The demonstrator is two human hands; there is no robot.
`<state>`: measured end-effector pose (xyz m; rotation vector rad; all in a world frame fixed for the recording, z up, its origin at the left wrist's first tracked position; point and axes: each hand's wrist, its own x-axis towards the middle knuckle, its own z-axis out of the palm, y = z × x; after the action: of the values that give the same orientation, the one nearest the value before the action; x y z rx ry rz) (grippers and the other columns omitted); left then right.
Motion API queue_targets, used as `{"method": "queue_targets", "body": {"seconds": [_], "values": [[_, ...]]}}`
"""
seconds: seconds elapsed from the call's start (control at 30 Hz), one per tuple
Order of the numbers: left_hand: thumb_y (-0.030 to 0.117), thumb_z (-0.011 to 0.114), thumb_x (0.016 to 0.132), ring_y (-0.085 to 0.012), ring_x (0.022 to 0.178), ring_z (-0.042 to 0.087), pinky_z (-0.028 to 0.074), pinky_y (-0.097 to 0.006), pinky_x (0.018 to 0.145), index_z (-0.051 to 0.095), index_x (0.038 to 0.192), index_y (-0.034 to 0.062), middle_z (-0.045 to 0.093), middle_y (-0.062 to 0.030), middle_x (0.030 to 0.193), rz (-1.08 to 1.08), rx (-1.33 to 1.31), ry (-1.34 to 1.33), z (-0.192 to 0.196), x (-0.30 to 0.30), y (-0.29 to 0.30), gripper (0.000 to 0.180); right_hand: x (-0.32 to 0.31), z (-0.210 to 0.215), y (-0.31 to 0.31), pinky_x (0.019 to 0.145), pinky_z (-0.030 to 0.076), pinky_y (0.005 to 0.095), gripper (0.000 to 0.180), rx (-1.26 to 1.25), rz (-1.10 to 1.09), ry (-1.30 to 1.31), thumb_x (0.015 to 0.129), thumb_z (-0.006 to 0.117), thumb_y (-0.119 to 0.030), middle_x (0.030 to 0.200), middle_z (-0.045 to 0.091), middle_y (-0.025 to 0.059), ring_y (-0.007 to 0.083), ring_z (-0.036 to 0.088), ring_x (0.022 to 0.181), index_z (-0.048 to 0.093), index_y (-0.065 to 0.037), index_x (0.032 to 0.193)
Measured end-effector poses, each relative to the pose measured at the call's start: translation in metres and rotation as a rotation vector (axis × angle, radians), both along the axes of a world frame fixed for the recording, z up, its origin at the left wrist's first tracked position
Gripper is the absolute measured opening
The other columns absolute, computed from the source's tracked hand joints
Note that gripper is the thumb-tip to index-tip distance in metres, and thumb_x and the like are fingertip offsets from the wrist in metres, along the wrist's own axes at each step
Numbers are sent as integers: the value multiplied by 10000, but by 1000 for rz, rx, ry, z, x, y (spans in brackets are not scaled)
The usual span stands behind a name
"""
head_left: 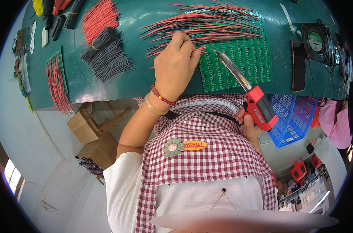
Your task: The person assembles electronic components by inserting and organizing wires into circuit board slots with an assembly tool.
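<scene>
My left hand (pixel 174 64) pinches a thin red wire (pixel 200 49), its fingers closed over the near left edge of a green circuit board panel (pixel 238 62). The bare end of that wire points right across the board. In my right hand (pixel 248 123) is a red and black soldering iron (pixel 258 106), its metal barrel slanting up and left. The tip is over the board, a little right of the wire end; whether it touches the board I cannot tell. Rows of red and black wires (pixel 207 27) lie across the panel's far part and stick out to the left.
On the green table (pixel 145 83), left of the panel, lie a bundle of red wires (pixel 100 21) and a bundle of black wires (pixel 106 56). A smaller wired board (pixel 56 73) overhangs the front edge. At right are a phone (pixel 298 66), a fan (pixel 317 42) and, lower, a blue crate (pixel 291 120).
</scene>
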<state>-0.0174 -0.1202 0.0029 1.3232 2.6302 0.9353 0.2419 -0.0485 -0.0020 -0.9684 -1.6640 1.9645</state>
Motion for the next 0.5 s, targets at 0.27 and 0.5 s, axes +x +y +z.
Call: {"method": "queue_targets", "body": {"seconds": [0.27, 0.5], "values": [[131, 675, 751, -204, 594, 559, 443, -313, 509, 559, 743, 48, 536, -14, 866, -17, -2, 24, 1, -2, 1, 143, -5, 8, 2, 544, 380, 235, 291, -61, -19, 55, 879, 577, -275, 702, 509, 50, 106, 465, 609, 518, 9, 884], [106, 650, 771, -229, 626, 553, 446, -327, 528, 554, 744, 29, 531, -50, 853, -36, 41, 13, 1, -4, 3, 126, -4, 7, 2, 538, 380, 236, 311, -56, -46, 64, 885, 567, -286, 696, 508, 52, 106, 462, 603, 504, 17, 919]]}}
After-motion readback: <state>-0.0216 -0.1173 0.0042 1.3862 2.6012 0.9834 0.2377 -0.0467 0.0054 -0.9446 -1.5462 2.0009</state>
